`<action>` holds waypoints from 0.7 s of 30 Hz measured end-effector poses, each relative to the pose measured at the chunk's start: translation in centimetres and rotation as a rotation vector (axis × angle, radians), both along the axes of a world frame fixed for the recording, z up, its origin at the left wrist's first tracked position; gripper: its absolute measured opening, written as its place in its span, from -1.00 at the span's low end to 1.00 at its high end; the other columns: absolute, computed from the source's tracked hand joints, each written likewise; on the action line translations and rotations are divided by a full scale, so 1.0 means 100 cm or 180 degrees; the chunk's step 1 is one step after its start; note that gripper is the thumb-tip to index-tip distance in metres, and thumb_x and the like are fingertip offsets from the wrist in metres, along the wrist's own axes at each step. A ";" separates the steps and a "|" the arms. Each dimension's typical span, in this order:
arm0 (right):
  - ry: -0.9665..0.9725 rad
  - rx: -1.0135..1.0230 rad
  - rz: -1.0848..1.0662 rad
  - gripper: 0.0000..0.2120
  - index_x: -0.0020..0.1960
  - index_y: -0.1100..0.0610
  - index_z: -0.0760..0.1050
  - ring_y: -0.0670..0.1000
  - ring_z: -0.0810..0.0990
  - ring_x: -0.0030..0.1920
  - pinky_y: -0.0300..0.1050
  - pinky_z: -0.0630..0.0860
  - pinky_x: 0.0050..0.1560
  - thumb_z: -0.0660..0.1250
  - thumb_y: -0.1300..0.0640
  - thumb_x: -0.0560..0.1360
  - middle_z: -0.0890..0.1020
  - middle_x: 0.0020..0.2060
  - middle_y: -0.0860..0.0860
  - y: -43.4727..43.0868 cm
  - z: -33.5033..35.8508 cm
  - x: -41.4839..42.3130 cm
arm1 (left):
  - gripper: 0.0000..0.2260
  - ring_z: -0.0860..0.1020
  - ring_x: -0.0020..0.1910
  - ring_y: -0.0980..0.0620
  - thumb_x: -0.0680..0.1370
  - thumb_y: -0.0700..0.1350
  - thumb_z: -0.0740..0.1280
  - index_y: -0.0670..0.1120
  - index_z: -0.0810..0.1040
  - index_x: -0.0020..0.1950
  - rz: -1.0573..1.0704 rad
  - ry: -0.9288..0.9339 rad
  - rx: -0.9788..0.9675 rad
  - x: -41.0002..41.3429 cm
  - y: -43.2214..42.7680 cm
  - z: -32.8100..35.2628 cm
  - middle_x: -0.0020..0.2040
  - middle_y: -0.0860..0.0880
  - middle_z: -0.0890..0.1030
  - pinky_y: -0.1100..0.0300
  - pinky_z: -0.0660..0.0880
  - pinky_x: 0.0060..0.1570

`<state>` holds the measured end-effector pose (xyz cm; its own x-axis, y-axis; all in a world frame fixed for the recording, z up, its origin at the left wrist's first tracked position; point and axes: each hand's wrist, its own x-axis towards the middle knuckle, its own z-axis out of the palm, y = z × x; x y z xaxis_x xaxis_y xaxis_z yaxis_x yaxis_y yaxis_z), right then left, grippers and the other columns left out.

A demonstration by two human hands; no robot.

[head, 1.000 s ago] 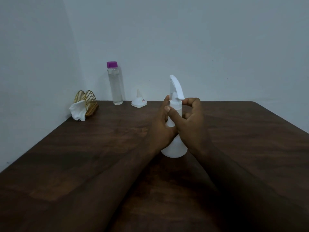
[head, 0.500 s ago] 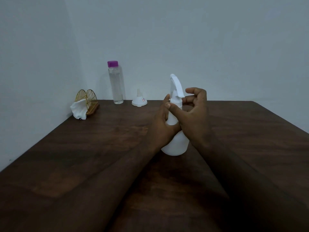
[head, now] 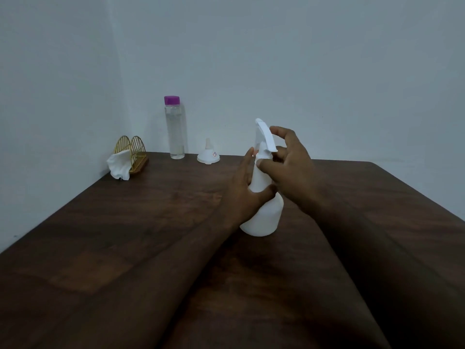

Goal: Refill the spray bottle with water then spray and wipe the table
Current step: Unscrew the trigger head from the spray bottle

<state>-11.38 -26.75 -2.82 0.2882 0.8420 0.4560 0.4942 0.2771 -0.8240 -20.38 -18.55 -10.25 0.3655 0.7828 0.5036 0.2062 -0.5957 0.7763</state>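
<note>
A white spray bottle (head: 264,217) stands upright on the dark wooden table (head: 151,222), a little right of centre. My left hand (head: 245,195) grips its body from the left, thumb across the front. My right hand (head: 289,167) is at the neck below the white trigger head (head: 264,134): thumb and curled fingers pinch the collar, while the index finger is lifted beside the trigger. At the back stands a clear water bottle (head: 175,129) with a purple cap. A small white funnel (head: 208,154) sits upside down next to it.
A gold wire napkin holder (head: 133,153) with a white cloth (head: 119,165) stands at the back left corner against the wall. Walls close the table on the left and behind. The table's right edge runs diagonally at the far right.
My right hand has turned around the bottle's neck, its fingers opening and rising beside the trigger. The bottle leans slightly differently; my left hand keeps its grip.
</note>
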 end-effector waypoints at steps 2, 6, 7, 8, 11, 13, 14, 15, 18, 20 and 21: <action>-0.0090 -0.0211 0.0119 -0.45 0.46 0.00 0.27 -0.02 0.67 0.03 0.06 0.61 0.12 0.35 0.17 0.52 0.70 -0.01 0.01 -0.005 0.007 0.003 | -0.17 0.32 0.26 0.45 0.40 0.15 0.43 -0.05 0.13 0.55 -0.0011 0.0044 0.0027 -0.001 -0.002 0.001 0.44 0.08 0.34 0.63 0.19 0.19; -0.0296 -0.0251 -0.0287 -0.40 0.38 0.03 0.37 -0.06 0.65 -0.04 -0.10 0.60 -0.01 0.48 -0.09 0.42 0.64 -0.10 0.00 -0.008 0.016 0.002 | -0.29 0.27 0.25 0.28 0.50 -0.04 0.43 -0.13 0.15 0.54 0.0025 0.0206 0.0042 -0.002 -0.006 0.004 0.44 -0.03 0.36 0.78 0.05 -0.06; -0.0422 -0.0247 -0.0396 -0.40 0.35 0.04 0.38 -0.09 0.63 -0.10 -0.15 0.58 -0.08 0.50 -0.10 0.40 0.61 -0.16 -0.02 -0.008 0.018 0.000 | -0.29 0.24 0.23 0.27 0.51 -0.06 0.42 -0.13 0.12 0.54 0.0030 0.0203 0.0007 -0.003 -0.005 0.003 0.46 -0.06 0.34 0.78 0.03 -0.07; -0.0560 -0.0250 -0.0450 -0.42 0.33 0.05 0.39 -0.12 0.60 -0.16 -0.20 0.54 -0.16 0.51 -0.07 0.41 0.58 -0.22 -0.04 -0.007 0.020 -0.001 | -0.28 0.24 0.21 0.28 0.51 -0.07 0.42 -0.11 0.08 0.55 0.0009 0.0169 -0.0013 -0.004 -0.007 0.003 0.48 -0.06 0.32 0.78 0.05 -0.06; -0.0627 -0.0446 -0.0203 -0.44 0.38 0.04 0.32 -0.13 0.59 -0.19 -0.27 0.47 -0.24 0.47 0.12 0.45 0.58 -0.23 -0.05 -0.009 0.031 -0.002 | -0.21 0.29 0.21 0.30 0.49 -0.05 0.44 0.00 0.03 0.57 -0.0027 0.0081 -0.0085 -0.007 -0.009 0.005 0.47 0.02 0.33 0.74 0.16 -0.06; -0.0525 -0.0613 0.0053 -0.41 0.42 0.01 0.28 -0.08 0.64 -0.08 -0.20 0.57 -0.12 0.43 0.14 0.46 0.64 -0.07 0.01 -0.011 0.038 -0.001 | -0.22 0.28 0.24 0.28 0.50 -0.03 0.43 0.01 0.01 0.57 0.0001 0.0184 -0.0074 -0.008 -0.010 0.006 0.50 0.02 0.29 0.77 0.10 -0.08; -0.0546 -0.0665 0.0060 -0.43 0.41 0.01 0.29 -0.06 0.65 -0.03 -0.15 0.60 -0.04 0.44 0.08 0.46 0.65 -0.01 0.01 -0.012 0.040 -0.001 | -0.24 0.26 0.24 0.29 0.51 -0.03 0.41 -0.03 0.02 0.57 0.0009 0.0228 -0.0048 -0.009 -0.013 0.007 0.49 0.02 0.29 0.80 0.02 -0.11; -0.0615 -0.0700 -0.0007 -0.45 0.36 0.02 0.33 -0.07 0.64 -0.01 -0.12 0.60 0.00 0.45 -0.01 0.45 0.63 0.01 -0.01 -0.013 0.041 -0.002 | -0.27 0.22 0.19 0.34 0.52 -0.03 0.40 -0.07 0.06 0.56 0.0008 0.0266 -0.0011 -0.010 -0.015 0.009 0.44 0.03 0.31 0.81 -0.05 -0.15; -0.1192 -0.0729 -0.0397 -0.54 0.12 0.15 0.48 -0.01 0.61 -0.04 -0.09 0.55 -0.05 0.46 -0.15 0.42 0.61 -0.05 0.01 -0.008 0.040 -0.007 | -0.27 0.16 0.11 0.43 0.50 -0.04 0.43 -0.12 0.11 0.54 0.0052 0.0203 0.0240 -0.013 -0.023 0.013 0.31 0.11 0.32 0.80 -0.02 -0.10; -0.1490 -0.0718 -0.0505 -0.63 0.01 0.23 0.51 0.08 0.62 -0.05 -0.04 0.54 -0.10 0.46 -0.05 0.43 0.63 -0.08 0.10 -0.005 0.042 -0.009 | -0.25 0.29 0.19 0.30 0.47 -0.02 0.46 -0.07 0.13 0.54 -0.0009 0.0027 0.0121 -0.014 -0.021 0.013 0.39 0.04 0.38 0.75 0.13 -0.06; -0.1484 -0.0727 -0.0474 -0.66 -0.02 0.27 0.52 0.11 0.63 -0.06 0.00 0.56 -0.11 0.46 0.01 0.43 0.64 -0.09 0.14 -0.004 0.044 -0.009 | -0.27 0.35 0.20 0.25 0.46 0.00 0.47 -0.07 0.17 0.52 -0.0004 -0.0030 0.0064 -0.014 -0.019 0.012 0.38 0.02 0.42 0.72 0.19 -0.06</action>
